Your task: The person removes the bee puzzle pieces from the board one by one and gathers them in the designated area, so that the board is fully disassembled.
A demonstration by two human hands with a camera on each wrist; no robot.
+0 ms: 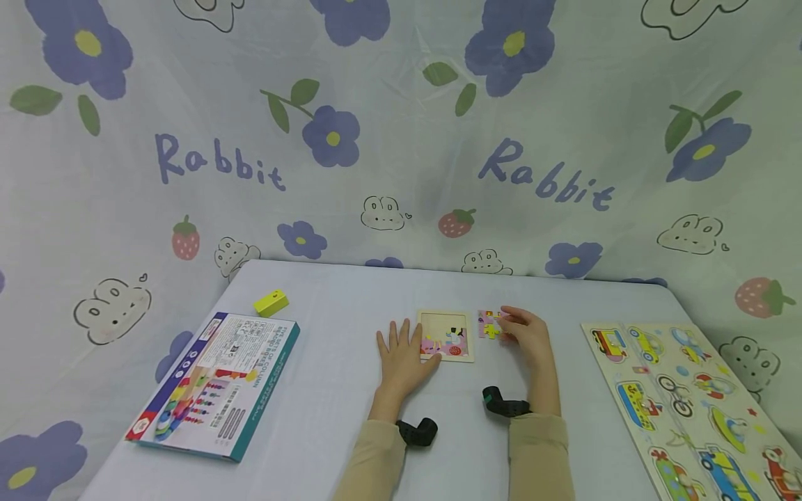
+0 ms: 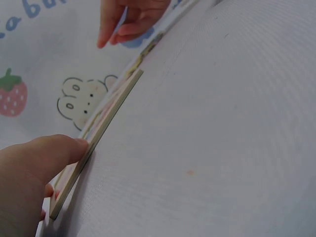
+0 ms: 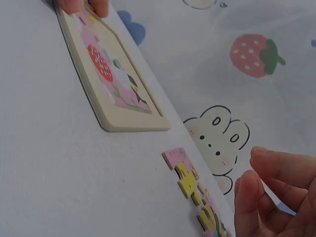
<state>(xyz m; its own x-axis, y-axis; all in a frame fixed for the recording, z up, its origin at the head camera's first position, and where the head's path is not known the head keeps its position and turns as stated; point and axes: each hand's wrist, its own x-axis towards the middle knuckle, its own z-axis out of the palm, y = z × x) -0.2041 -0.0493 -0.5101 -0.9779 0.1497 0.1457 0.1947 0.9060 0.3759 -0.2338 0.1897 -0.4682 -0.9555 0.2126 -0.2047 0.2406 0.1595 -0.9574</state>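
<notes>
A small wooden puzzle tray lies flat, its lower part filled with pink picture pieces and its upper part showing bare wood. My left hand rests at its left side with fingers spread, and in the left wrist view the thumb touches the rim. To the right of the tray lie loose pink and yellow jigsaw pieces. Just above them hovers my right hand, fingers loosely bent. In the right wrist view a gap shows between its thumb and fingertips, with nothing held there.
A boxed toy lies at the left of the white table, with a yellow block behind it. Large wooden puzzle boards with vehicle pictures lie at the right. A printed curtain hangs behind the table.
</notes>
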